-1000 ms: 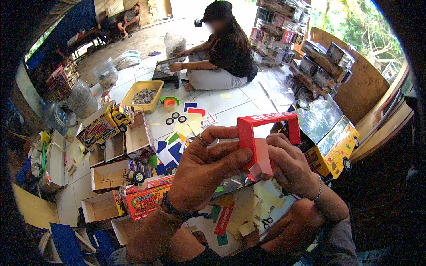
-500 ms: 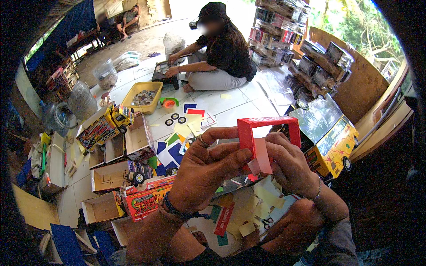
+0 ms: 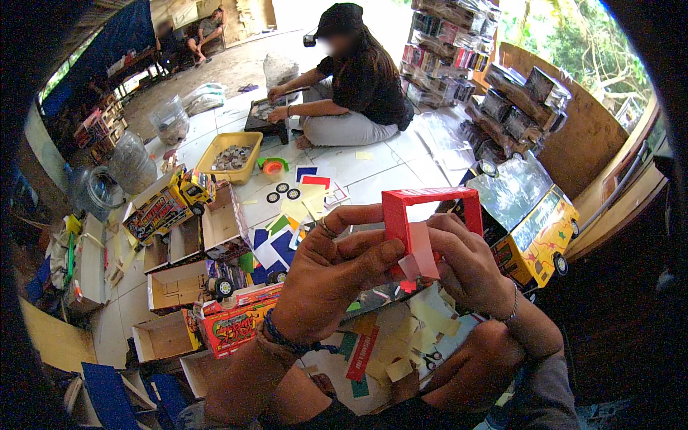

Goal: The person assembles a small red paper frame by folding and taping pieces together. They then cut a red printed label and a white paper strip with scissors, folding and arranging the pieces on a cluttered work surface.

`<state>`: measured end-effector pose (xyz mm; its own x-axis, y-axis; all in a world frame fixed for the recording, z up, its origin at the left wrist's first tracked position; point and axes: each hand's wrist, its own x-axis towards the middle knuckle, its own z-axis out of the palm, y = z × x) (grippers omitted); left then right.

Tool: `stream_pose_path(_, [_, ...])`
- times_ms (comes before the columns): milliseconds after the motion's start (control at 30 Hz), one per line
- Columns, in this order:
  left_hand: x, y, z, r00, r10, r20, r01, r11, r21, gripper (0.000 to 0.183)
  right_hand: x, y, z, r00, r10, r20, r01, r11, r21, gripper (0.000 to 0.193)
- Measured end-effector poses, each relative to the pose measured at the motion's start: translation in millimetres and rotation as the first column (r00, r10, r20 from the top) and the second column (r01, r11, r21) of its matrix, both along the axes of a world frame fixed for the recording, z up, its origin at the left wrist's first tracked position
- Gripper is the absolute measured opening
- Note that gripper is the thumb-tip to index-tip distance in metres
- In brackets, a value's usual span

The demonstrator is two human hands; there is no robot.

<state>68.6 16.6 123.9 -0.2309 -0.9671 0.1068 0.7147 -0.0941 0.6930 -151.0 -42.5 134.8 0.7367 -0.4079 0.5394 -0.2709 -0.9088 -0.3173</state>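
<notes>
The left hand (image 3: 322, 279) slants inward, thumb and fingers gripping the red frame (image 3: 398, 221); the right hand (image 3: 474, 276) curls at its opening, whether pinching cannot be told.

Lettering on red frame (image 3: 431, 193), red strip (image 3: 362, 354), yellow truck (image 3: 166, 206)

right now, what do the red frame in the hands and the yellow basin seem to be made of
Red frame: apparently covered in semi-glossy paper or film, from its sheen and loose pale flap; core hidden, perhaps wood or card. Yellow basin: probably smooth moulded plastic, from its even colour and rounded corners.
</notes>
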Motion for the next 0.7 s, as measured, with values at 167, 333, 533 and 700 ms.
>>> stream_pose_path(167, [-1.9, -0.3, -0.4, 1.000, 0.009, 0.013, -0.010, 1.000, 0.005, 0.043, -0.4, -0.3, 0.2, 1.000, -0.004, -0.002, 0.004, 1.000, -0.004, 0.045])
stream_pose_path(333, [-4.2, 0.4, -0.2, 0.998, 0.042, 0.038, -0.043, 0.999, 0.022, 0.043, -0.1, 2.3, 1.2, 1.000, -0.014, -0.006, 0.014, 0.999, 0.029, 0.044])
stream_pose_path(533, [-3.4, -1.2, -0.8, 0.999, 0.021, 0.026, -0.021, 0.999, 0.024, 0.042, -0.9, 1.1, 1.9, 1.000, 0.016, -0.008, -0.016, 1.000, 0.002, 0.044])
stream_pose_path(700, [-2.9, -0.8, -1.1, 0.999, 0.017, 0.034, -0.018, 1.000, 0.014, 0.042, -0.6, 1.1, 0.6, 1.000, -0.001, -0.001, 0.001, 1.000, 0.013, 0.046])
